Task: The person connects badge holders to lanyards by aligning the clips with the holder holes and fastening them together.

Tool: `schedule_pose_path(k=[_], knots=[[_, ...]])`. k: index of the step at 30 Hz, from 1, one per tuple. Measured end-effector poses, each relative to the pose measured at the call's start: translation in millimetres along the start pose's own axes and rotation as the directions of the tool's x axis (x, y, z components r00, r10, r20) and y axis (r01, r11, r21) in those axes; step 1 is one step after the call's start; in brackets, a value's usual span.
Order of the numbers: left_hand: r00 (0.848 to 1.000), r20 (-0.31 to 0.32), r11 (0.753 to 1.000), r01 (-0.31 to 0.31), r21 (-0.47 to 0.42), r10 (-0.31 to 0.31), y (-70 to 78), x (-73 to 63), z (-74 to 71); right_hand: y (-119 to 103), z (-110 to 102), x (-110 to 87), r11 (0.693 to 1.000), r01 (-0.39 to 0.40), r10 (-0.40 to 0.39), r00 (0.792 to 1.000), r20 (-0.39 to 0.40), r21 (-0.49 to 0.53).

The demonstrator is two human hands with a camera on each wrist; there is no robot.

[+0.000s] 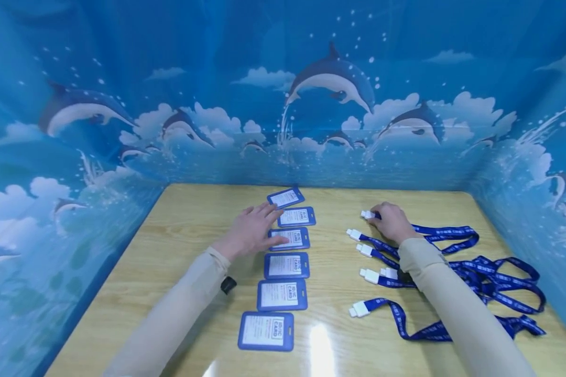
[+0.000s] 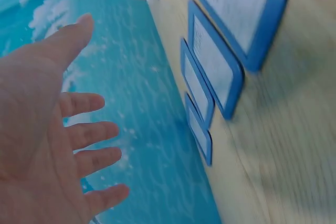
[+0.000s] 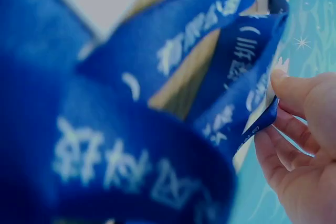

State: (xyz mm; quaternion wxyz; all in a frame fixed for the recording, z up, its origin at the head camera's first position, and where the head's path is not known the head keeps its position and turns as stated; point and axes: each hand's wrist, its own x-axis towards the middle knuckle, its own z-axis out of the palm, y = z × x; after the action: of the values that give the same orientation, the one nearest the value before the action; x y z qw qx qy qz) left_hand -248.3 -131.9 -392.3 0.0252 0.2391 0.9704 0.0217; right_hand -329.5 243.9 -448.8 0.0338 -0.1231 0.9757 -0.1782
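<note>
A: What is being held?
B: A blue lanyard (image 3: 260,121), out to the right of the column of card holders (image 1: 286,265), level with its far part. The right hand (image 1: 390,222) pinches it between thumb and fingers near its white clip (image 1: 368,214), which points toward the column.
A: And the other lanyards (image 1: 495,285)?
B: On the same side of the column, partly looped over one another, their clips also facing it.
A: What about the left hand (image 1: 252,230)?
B: It reaches in from the column's left, above the edges of the second and third holders from the far end. Its fingers are spread apart, gripping nothing; whether it touches a holder, I can't tell.
A: How do the holders lie?
B: Six of them, flat, blue-framed, with white cards inside; the farthest sits askew.
A: Anything around them?
B: A wooden table (image 1: 184,220) under the column, beige sleeves (image 1: 179,309) to either side, and a dolphin-printed curtain (image 1: 226,47) behind it.
</note>
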Motion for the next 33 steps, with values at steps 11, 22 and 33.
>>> schedule_pose_path(k=[11, 22, 33], knots=[[0.992, 0.101, 0.99, 0.088, -0.113, -0.077, -36.0, 26.6, 9.4, -6, -18, -10.4, 0.999, -0.033, 0.033, 0.999, -0.041, 0.001], [0.99, 0.138, 0.994, 0.047, -0.096, -0.034, -37.3, 49.4, 39.2, -10, -17, -14.0, 1.0, -0.006, 0.004, 0.998, -0.059, -0.022], [0.981, 0.183, 0.992, 0.09, -0.088, -0.072, -35.5, 71.3, 56.0, -13, -19, -11.6, 1.0, -0.008, 0.007, 0.998, -0.06, -0.006]])
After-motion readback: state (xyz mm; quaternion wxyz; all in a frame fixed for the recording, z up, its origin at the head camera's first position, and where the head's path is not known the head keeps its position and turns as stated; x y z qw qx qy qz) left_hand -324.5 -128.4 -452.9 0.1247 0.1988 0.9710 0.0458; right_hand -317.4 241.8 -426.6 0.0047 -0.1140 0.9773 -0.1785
